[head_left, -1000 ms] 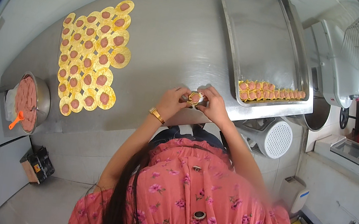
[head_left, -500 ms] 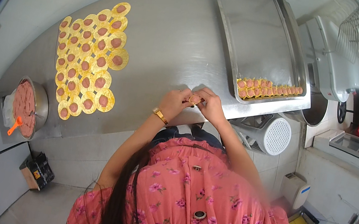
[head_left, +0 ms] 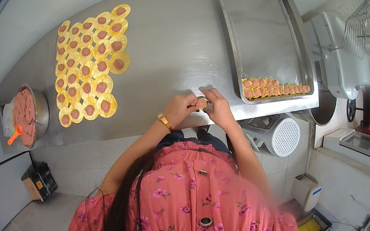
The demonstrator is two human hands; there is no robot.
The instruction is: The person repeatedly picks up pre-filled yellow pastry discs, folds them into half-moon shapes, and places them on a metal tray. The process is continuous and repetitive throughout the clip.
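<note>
Over the table's near edge, a small open-topped dumpling [head_left: 201,104] with a yellow wrapper and pink meat filling sits between my hands. My left hand [head_left: 179,107], with a gold watch at the wrist, pinches it from the left. My right hand [head_left: 219,110] holds its other side with thumb and curved fingers. To the left, rows of round yellow wrappers [head_left: 119,70] lie flat, each topped with a ball of meat. At the right, finished dumplings [head_left: 266,89] stand in rows along the near end of a metal tray [head_left: 228,25].
A steel bowl [head_left: 44,112] of ground meat [head_left: 25,107] with an orange spoon [head_left: 16,134] stands at the table's left end. A white stool [head_left: 285,137] is below the right edge. Beyond the tray sits a white machine [head_left: 332,56].
The fingers of my right hand have spread a little and shifted around the dumpling, whose wrapper shows more now. My left hand keeps its pinch. The whole view has shifted slightly.
</note>
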